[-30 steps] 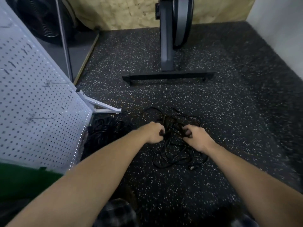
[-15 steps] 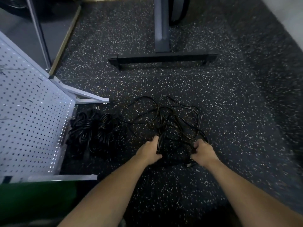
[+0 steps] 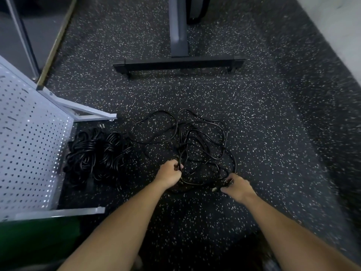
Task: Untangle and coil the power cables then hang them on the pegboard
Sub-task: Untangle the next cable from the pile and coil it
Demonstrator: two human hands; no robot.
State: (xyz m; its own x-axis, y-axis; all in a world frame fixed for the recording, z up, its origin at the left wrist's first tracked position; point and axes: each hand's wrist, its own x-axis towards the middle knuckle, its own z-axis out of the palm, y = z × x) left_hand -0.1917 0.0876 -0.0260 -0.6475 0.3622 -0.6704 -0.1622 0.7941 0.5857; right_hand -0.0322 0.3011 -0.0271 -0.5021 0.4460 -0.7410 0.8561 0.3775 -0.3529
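Note:
A loose tangle of thin black power cable (image 3: 203, 145) lies spread on the speckled rubber floor in front of me. My left hand (image 3: 169, 173) grips strands at the tangle's near left edge. My right hand (image 3: 237, 186) pinches a plug end of the cable (image 3: 219, 187) at the near right edge. A second heap of black cables (image 3: 95, 155) sits to the left, beside the foot of the white pegboard (image 3: 29, 145), which stands tilted at the left with a few hooks on it.
A dark metal stand with a crossbar foot (image 3: 178, 65) rises beyond the cables. The pegboard's grey feet (image 3: 89, 114) reach onto the floor. A green surface (image 3: 39, 237) is at the lower left, a pale wall (image 3: 336, 22) at the right.
The view has tipped downward. My hands have moved apart, the right one pulling toward me and rightward to the plug end, and the tangle has spread wider.

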